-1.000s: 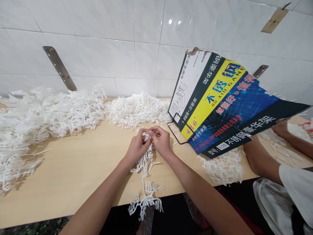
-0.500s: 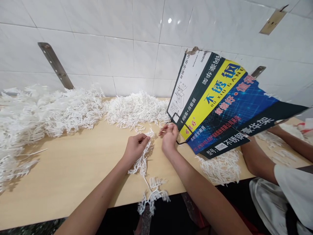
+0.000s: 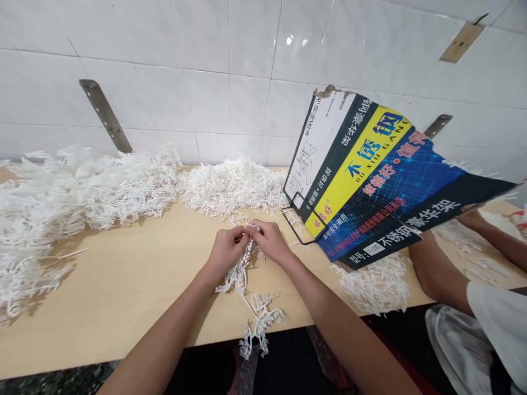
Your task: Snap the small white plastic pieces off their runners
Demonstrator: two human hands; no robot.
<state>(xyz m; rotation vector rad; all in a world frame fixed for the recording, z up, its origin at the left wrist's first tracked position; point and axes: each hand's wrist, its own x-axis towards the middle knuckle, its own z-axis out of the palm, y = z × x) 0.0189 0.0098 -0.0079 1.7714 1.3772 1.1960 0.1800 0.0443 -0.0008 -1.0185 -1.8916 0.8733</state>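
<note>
A strand of white branching plastic sprigs runs down from my fingers over the table's front edge, its lower end hanging free. My left hand pinches the upper part of this strand. Pressed up against it, my right hand also closes on the strand's top, thumb and fingertips together. Exactly what lies between the fingertips is partly hidden. Behind my hands is a loose heap of white sprigs, and a larger white pile spreads over the left side of the table.
A printed cardboard sheet stands tilted at the right, with a black wire frame at its lower corner. More white sprigs lie under it. Another person's arm reaches in behind it. Metal brackets stick out from the tiled wall.
My right hand has moved left from beside the wire frame to meet my left hand, and its fingers have closed on the strand's top. The view has shifted slightly.
</note>
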